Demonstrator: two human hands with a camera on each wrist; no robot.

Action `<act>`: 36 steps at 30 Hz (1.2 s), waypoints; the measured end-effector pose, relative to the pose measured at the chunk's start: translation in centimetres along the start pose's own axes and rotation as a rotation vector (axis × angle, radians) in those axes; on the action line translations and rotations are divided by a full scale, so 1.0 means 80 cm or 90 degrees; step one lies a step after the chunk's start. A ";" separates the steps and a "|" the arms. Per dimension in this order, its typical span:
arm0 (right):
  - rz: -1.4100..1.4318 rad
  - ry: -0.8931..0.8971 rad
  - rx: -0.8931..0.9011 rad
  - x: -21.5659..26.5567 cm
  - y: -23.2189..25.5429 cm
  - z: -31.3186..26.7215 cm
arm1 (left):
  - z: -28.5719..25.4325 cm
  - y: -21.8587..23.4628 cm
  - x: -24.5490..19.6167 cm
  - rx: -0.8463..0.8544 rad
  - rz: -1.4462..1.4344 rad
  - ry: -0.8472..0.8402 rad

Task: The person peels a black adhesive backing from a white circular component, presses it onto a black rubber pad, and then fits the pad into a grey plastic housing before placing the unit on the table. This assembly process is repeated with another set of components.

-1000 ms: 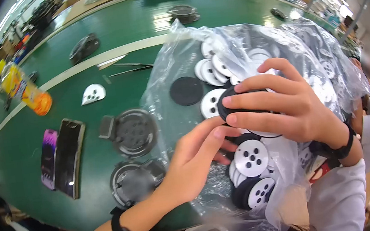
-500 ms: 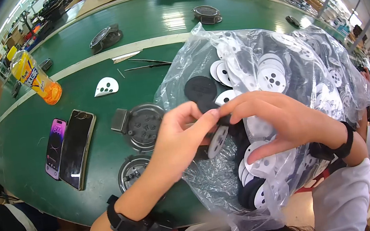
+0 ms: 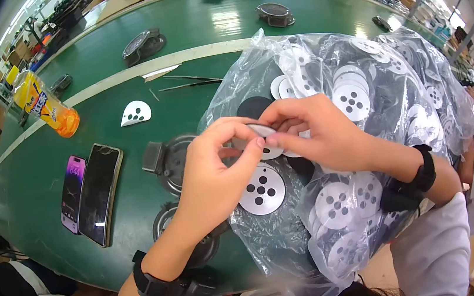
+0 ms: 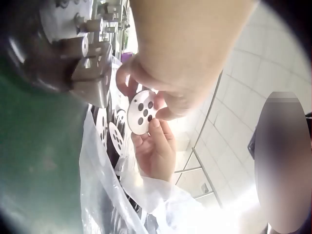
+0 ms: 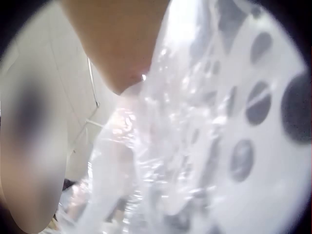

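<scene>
My left hand (image 3: 209,163) and right hand (image 3: 324,137) meet over the plastic bag, pinching a thin round disc (image 3: 262,130) between fingertips and thumbs. The left wrist view shows the disc's white face (image 4: 141,112) with several dark round spots. Below the hands, another white spotted disc (image 3: 262,190) lies flat on the clear bag (image 3: 285,248). A black disc (image 3: 255,106) sits just beyond the fingers, partly hidden. More white discs (image 3: 351,101) are piled in and under the plastic. In the right wrist view, plastic covers most of the scene and hides the right fingers.
Two dark round housings (image 3: 171,162) stand left of the bag, partly behind my left arm. Two phones (image 3: 99,194), a bent white piece (image 3: 136,113), tweezers (image 3: 190,84) and an orange-drink bottle (image 3: 45,106) are farther left. More dark housings (image 3: 275,14) rest beyond the pale strip.
The right hand has gone from gripping a dark disc over the pile to pinching a thin disc with the left. A tilted white disc below the left hand is replaced by one lying flat.
</scene>
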State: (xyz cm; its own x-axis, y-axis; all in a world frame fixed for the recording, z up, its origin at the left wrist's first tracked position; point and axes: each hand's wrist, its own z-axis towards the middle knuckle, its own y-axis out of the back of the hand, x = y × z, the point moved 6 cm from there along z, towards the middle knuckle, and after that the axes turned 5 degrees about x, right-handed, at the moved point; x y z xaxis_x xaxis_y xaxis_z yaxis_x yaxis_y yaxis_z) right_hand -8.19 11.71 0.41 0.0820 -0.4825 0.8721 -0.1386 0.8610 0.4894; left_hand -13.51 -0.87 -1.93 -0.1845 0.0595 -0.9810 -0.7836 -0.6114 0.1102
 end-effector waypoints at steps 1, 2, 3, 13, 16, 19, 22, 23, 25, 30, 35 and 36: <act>-0.002 0.002 -0.002 0.001 0.001 -0.001 | -0.001 -0.002 -0.004 0.001 0.001 -0.003; 0.157 0.014 -0.043 0.001 0.004 -0.006 | -0.006 -0.002 -0.020 -0.058 -0.079 -0.016; 0.316 0.025 -0.085 0.001 0.009 -0.011 | -0.011 -0.001 -0.031 -0.115 -0.158 -0.028; -0.393 0.453 -0.268 0.082 0.025 -0.052 | -0.029 -0.024 -0.046 -0.026 -0.124 -0.009; -0.377 0.465 -0.255 0.082 0.015 -0.054 | -0.029 -0.028 -0.050 0.003 -0.034 -0.031; -0.375 0.482 -0.262 0.084 0.014 -0.058 | -0.031 -0.027 -0.064 0.009 0.085 -0.080; -0.396 0.481 -0.251 0.091 0.013 -0.061 | -0.034 -0.028 -0.069 -0.007 0.107 -0.106; -0.396 0.478 -0.247 0.093 0.011 -0.063 | -0.035 -0.030 -0.070 -0.008 0.103 -0.104; -0.384 0.416 -0.242 0.090 0.010 -0.061 | -0.036 -0.031 -0.075 -0.040 0.213 -0.123; -0.366 0.414 -0.232 0.085 0.011 -0.057 | -0.037 -0.031 -0.078 -0.058 0.263 -0.174; -0.348 0.403 -0.223 0.088 0.009 -0.057 | -0.038 -0.032 -0.083 -0.055 0.289 -0.211; -0.321 0.398 -0.232 0.088 0.010 -0.058 | -0.038 -0.032 -0.084 -0.055 0.273 -0.205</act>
State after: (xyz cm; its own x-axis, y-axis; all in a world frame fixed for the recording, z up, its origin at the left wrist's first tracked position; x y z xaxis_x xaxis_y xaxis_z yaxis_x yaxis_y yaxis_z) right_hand -3.11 9.72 6.92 0.5882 -0.7343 0.3389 0.3750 0.6189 0.6902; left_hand -8.48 -2.11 3.86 -0.6596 0.0204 -0.7513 -0.5489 -0.6958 0.4631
